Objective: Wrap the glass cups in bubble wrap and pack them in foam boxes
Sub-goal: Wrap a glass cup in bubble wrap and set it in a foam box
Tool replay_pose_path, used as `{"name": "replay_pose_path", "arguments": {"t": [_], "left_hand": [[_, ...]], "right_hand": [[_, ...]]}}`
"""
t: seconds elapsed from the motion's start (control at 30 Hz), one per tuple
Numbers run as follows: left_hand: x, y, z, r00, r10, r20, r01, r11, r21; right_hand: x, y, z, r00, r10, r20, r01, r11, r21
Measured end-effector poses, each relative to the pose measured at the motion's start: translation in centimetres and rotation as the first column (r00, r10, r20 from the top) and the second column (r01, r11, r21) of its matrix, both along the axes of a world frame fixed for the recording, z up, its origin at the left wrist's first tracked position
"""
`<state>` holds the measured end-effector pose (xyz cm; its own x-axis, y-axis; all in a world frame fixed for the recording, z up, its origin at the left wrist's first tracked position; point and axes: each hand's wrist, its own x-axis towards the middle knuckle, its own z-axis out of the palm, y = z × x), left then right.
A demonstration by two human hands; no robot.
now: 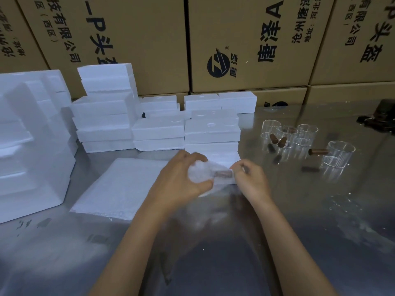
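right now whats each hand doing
Left hand: grips the clear bubble-wrapped glass cup.
Right hand: pinches the bubble wrap's loose edge.

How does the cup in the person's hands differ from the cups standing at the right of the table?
The cup in the hands is covered in bubble wrap; the cups at the right are bare clear glass. It is held above the table, gripped by the left hand and pinched by the right hand; the others rest on the steel table, untouched. Both show a brown handle.
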<state>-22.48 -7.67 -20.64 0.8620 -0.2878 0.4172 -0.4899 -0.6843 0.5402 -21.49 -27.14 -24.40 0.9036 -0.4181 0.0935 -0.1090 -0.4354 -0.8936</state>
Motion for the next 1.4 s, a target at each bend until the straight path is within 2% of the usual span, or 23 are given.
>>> {"name": "replay_pose_path", "arguments": {"t": [0.13, 0.2, 0.27, 0.43, 0.6, 0.67, 0.8, 1.03, 1.1, 1.23, 1.33, 1.4], "left_hand": [[0.4, 0.9, 0.9, 0.981, 0.167, 0.1, -0.127, 0.939, -0.32], [0.6, 0.7, 0.7, 0.96, 0.241, 0.146, -0.168, 0.905, -0.392], [0.9, 0.1, -0.1, 0.953, 0.256, 0.159, -0.19, 0.92, -0.342], [2.0, -0.7, -3.3, 0.976, 0.198, 0.091, -0.194, 0.979, -0.056], [2.7, -1.2, -4.3, 0.93, 0.318, 0.182, -0.344, 0.93, 0.131], [2.8, -1.1, -4.3, 0.945, 0.301, 0.127, -0.317, 0.939, 0.134], [2.7, -0.8, -4.0, 0.975, 0.22, -0.041, -0.219, 0.975, 0.025], [2.4, 0.3, -2.9, 0.985, 0.115, -0.131, -0.116, 0.993, 0.001], [2.7, 0.4, -1.8, 0.983, 0.158, -0.095, -0.165, 0.984, -0.068], [7.1, 1.4, 3.1, 0.942, 0.32, 0.106, -0.3, 0.939, -0.169], [13.7, 3.3, 8.3, 0.885, 0.445, 0.14, -0.437, 0.896, -0.082], [18.3, 5.0, 11.2, 0.843, 0.515, 0.154, -0.525, 0.851, 0.025]], "right_hand": [[0.1, 0.0, 0.0, 1.0, -0.01, 0.009, 0.01, 1.0, 0.005], [0.2, -0.1, 0.0, 1.0, -0.001, 0.021, 0.001, 1.0, 0.004], [0.1, 0.2, 0.0, 0.999, 0.026, 0.02, -0.026, 1.0, -0.001], [-0.2, 0.8, 0.3, 0.998, 0.048, 0.029, -0.047, 0.999, -0.027], [-0.5, 0.8, 0.6, 0.998, 0.046, 0.038, -0.045, 0.999, -0.028], [-0.5, 0.8, 0.6, 0.998, 0.048, 0.039, -0.048, 0.999, -0.012], [-0.6, 0.9, 0.2, 0.997, 0.039, 0.073, -0.043, 0.998, 0.05], [-0.2, 1.1, -0.3, 0.986, 0.087, 0.143, -0.105, 0.987, 0.122], [0.1, 1.1, -0.5, 0.979, 0.055, 0.196, -0.088, 0.983, 0.164], [1.2, 1.0, -0.3, 0.959, -0.193, 0.207, 0.118, 0.938, 0.326], [2.4, 1.4, 0.0, 0.954, -0.274, 0.121, 0.24, 0.941, 0.237], [3.3, 1.6, 0.2, 0.957, -0.274, 0.094, 0.257, 0.953, 0.162]]}}
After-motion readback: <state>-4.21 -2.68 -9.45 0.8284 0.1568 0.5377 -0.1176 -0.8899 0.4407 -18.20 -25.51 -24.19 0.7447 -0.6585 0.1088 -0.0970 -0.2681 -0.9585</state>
